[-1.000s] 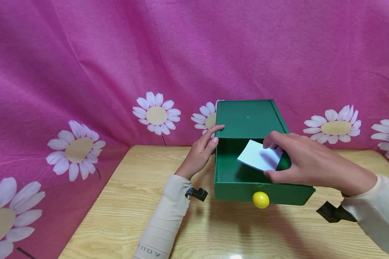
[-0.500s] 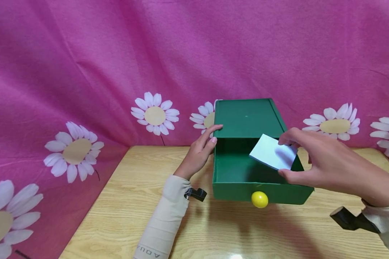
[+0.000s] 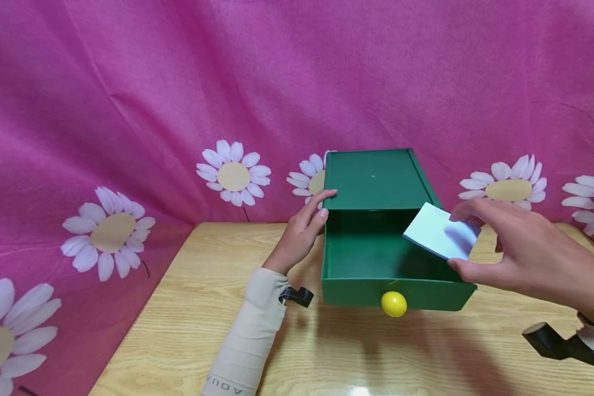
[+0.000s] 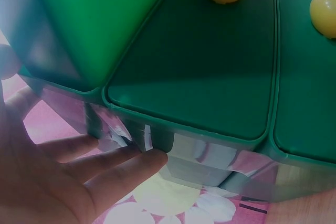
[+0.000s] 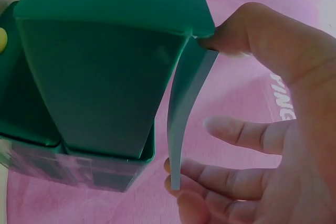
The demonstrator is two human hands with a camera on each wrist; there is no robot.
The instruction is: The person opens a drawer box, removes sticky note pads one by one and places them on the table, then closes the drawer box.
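A green drawer box point(image 3: 376, 177) stands on the table, its top drawer point(image 3: 358, 261) pulled out toward me, with a yellow knob point(image 3: 394, 304) on the front. My left hand point(image 3: 297, 236) rests on the box's left side; in the left wrist view its fingers point(image 4: 126, 177) lie straight against the see-through side wall. Between thumb and fingers my right hand point(image 3: 520, 250) pinches a pad of pale paper point(image 3: 441, 231) over the drawer's right edge. The right wrist view shows that paper pad point(image 5: 181, 114) edge-on and slightly bowed, just outside the drawer.
More green drawers point(image 4: 304, 87) with yellow knobs sit below the pulled-out one in the left wrist view. The wooden table point(image 3: 218, 264) extends on both sides of the box. A pink cloth with daisies point(image 3: 277, 82) hangs behind.
My right hand has moved right with the paper pad, from inside the drawer to past its right edge. My left hand has stayed on the box.
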